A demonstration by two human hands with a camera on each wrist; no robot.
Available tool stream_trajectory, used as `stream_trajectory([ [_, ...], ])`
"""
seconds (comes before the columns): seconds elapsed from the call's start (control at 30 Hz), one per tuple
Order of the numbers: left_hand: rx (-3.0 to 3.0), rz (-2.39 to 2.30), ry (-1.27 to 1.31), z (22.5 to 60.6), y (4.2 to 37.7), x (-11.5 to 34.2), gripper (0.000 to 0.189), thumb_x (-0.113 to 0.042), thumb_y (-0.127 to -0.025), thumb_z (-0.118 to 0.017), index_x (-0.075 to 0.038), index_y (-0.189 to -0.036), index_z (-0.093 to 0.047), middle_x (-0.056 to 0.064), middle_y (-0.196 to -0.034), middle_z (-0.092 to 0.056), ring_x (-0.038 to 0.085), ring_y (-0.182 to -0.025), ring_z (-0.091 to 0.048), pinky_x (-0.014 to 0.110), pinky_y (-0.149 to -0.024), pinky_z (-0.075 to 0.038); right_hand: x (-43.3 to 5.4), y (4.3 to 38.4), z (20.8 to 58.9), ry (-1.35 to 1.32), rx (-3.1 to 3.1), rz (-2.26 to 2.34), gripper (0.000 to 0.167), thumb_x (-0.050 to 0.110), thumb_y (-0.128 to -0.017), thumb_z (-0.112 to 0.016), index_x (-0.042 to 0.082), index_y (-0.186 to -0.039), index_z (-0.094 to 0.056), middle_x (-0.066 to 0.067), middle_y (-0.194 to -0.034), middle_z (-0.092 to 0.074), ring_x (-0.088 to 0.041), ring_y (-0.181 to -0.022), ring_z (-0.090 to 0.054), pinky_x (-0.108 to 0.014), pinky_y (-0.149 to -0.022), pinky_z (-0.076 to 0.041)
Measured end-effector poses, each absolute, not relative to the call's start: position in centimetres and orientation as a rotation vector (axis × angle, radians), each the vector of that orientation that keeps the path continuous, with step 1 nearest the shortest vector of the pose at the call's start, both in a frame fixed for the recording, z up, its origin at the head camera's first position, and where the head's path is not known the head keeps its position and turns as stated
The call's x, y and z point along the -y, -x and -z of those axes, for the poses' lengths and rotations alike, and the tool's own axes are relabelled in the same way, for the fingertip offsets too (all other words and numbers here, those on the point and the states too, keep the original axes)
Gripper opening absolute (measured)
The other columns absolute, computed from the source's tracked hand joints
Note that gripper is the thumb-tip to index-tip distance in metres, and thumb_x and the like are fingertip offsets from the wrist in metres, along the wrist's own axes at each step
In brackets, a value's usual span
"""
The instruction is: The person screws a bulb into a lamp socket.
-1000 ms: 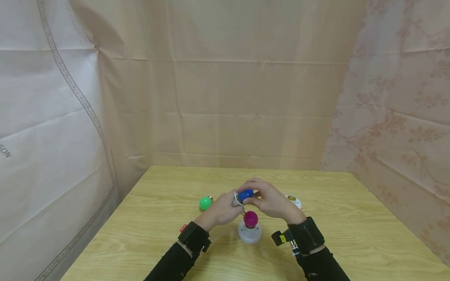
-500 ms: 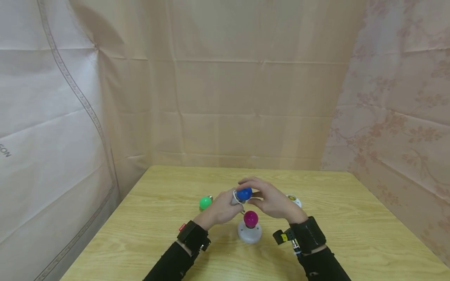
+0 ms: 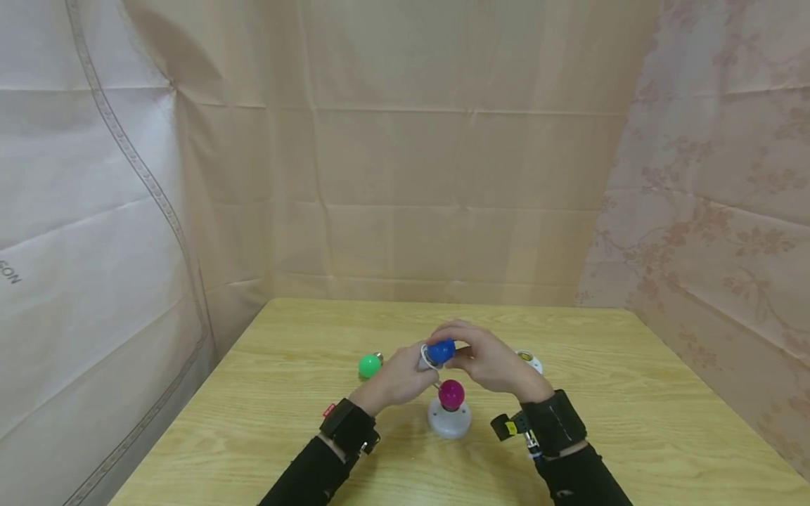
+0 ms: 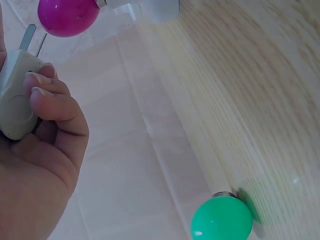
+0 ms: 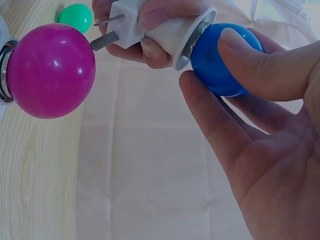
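Wears black wrist bands [image 3: 554,425], closest of all, over a pale wood-grain table [image 3: 253,429]. Has just beyond them a glossy round magenta bulb [image 3: 452,394] seated upright in a white round base [image 3: 450,424]. Grips in the left hand [image 3: 399,379], raised past that bulb, a white plastic lamp holder [image 5: 167,37], with fingers curled round its plug end and flat metal prongs [image 5: 105,41] jutting toward the magenta bulb; cannot tell whether touching or just beside. Pinches in the right hand [image 3: 493,360], between thumb and fingers, a smooth round blue bulb [image 5: 215,65] at the holder's flared mouth, with a strip of silvery screw base [image 5: 197,39] showing at the rim. Cannot tell the depth of the thread inside. Could bind on a crossed thread if turned at a tilt, or fall if released while barely caught. Could knock the magenta bulb with the prongs if lowered. Has, farther left, a round green bulb [image 3: 370,365] lying on its side, likely to roll if brushed, and, farther right, a white round socket with brassy lining [image 3: 536,364], partly hidden. Ends at hanging beige cloth [image 3: 411,176].
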State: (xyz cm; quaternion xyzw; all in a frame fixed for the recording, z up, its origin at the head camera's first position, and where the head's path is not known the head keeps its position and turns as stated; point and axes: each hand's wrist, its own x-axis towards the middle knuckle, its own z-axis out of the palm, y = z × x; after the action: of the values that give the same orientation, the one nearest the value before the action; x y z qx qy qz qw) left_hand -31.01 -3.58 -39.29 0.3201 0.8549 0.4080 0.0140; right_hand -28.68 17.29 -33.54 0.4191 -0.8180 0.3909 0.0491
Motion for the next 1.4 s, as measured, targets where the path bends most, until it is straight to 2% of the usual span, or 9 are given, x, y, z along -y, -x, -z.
stream_trajectory([
  [0.23, -2.644, -1.272, -0.994, 39.2, 30.97, 3.53, 0.049, -0.018, -0.096, -0.059, -0.009, -0.143, -0.05, 0.005, -0.118, -0.068, 0.014, -0.086, -0.061, 0.031, -0.073, -0.05, -17.3, 28.61, 33.54, -1.267, 2.498, -1.232, 0.042, -0.013, -0.092, -0.063, 0.008, -0.128, -0.065, -0.007, -0.129, -0.06, -0.031, -0.122, -0.059, -0.035, -0.093, -0.055],
  [0.37, -2.659, -1.271, -0.992, 39.09, 30.88, 3.55, 0.052, -0.018, -0.095, -0.059, -0.01, -0.145, -0.049, 0.002, -0.12, -0.068, 0.012, -0.089, -0.061, 0.03, -0.074, -0.051, -17.22, 28.72, 33.73, -1.263, 2.493, -1.216, 0.041, -0.01, -0.093, -0.065, 0.008, -0.129, -0.064, -0.008, -0.129, -0.061, -0.033, -0.12, -0.06, -0.036, -0.093, -0.055],
  [0.63, -2.672, -1.26, -0.973, 39.08, 30.91, 3.49, 0.055, -0.022, -0.094, -0.058, -0.008, -0.146, -0.048, 0.001, -0.108, -0.064, 0.011, -0.07, -0.055, 0.028, -0.062, -0.046, -17.0, 28.59, 33.73, -1.176, 2.537, -1.196, 0.039, 0.001, -0.095, -0.068, 0.008, -0.132, -0.063, -0.011, -0.13, -0.062, -0.031, -0.117, -0.061, -0.035, -0.089, -0.057],
  [0.8, -2.672, -1.262, -0.986, 39.13, 30.93, 3.48, 0.055, -0.022, -0.094, -0.058, -0.008, -0.147, -0.048, 0.001, -0.114, -0.066, 0.011, -0.075, -0.058, 0.028, -0.064, -0.048, -17.03, 28.51, 33.7, -1.149, 2.559, -1.18, 0.039, 0.002, -0.095, -0.069, 0.009, -0.133, -0.063, -0.008, -0.13, -0.061, -0.029, -0.117, -0.061, -0.034, -0.09, -0.056],
  [1.0, -2.683, -1.282, -0.974, 39.08, 30.93, 3.56, 0.051, -0.02, -0.094, -0.06, -0.01, -0.143, -0.051, 0.003, -0.109, -0.069, 0.012, -0.076, -0.06, 0.03, -0.063, -0.049, -17.43, 28.71, 33.66, -1.258, 2.532, -1.126, 0.046, -0.004, -0.095, -0.066, 0.011, -0.138, -0.061, -0.016, -0.143, -0.049, -0.038, -0.128, -0.054, -0.039, -0.094, -0.054],
  [1.2, -2.699, -1.273, -0.932, 38.97, 31.0, 3.55, 0.037, -0.022, -0.093, -0.061, -0.008, -0.127, -0.057, -0.002, -0.094, -0.063, 0.012, -0.07, -0.056, 0.03, -0.061, -0.047, -17.62, 28.69, 33.49, -1.338, 2.489, -1.089, 0.036, -0.013, -0.093, -0.062, 0.012, -0.116, -0.07, -0.019, -0.145, -0.048, -0.042, -0.133, -0.049, -0.049, -0.099, -0.051],
  [1.4, -2.698, -1.267, -0.954, 39.1, 31.02, 3.53, 0.047, -0.022, -0.092, -0.061, -0.005, -0.135, -0.054, -0.002, -0.097, -0.063, 0.011, -0.07, -0.056, 0.029, -0.061, -0.047, -17.56, 28.68, 33.5, -1.342, 2.47, -1.114, 0.03, -0.013, -0.093, -0.063, 0.012, -0.107, -0.072, -0.015, -0.14, -0.054, -0.04, -0.13, -0.052, -0.047, -0.098, -0.052],
])
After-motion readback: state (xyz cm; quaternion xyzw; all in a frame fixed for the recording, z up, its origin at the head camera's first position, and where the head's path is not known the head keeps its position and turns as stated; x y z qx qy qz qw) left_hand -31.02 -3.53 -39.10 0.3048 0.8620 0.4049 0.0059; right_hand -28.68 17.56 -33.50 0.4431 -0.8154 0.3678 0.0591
